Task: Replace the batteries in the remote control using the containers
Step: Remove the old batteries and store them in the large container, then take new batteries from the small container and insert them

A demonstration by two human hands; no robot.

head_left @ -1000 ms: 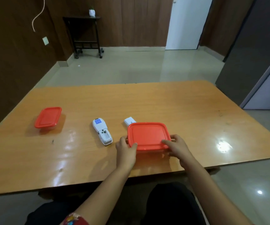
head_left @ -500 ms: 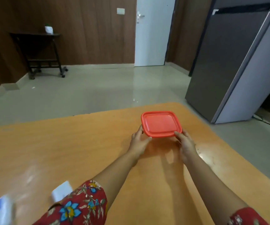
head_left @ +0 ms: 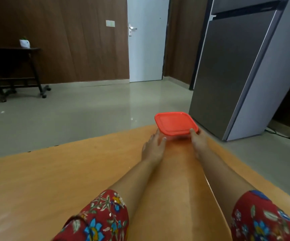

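A clear container with a red lid (head_left: 175, 123) rests at the far right corner of the wooden table (head_left: 53, 180). My left hand (head_left: 153, 147) holds its left side with the fingers against the wall. My right hand (head_left: 199, 141) grips its right side, thumb on the lid's edge. Both arms are stretched far out. The remote control, its cover and the second container are out of view.
The table's far edge runs just behind the container and its right edge slants close beside my right arm. A grey fridge (head_left: 236, 66) stands on the floor to the right. A white door (head_left: 146, 40) and a dark side table (head_left: 13, 70) stand beyond.
Both hands have pushed the red-lidded container from the table's near side away to its far right corner. The view has swung right, so the remote and the other container have left the frame.
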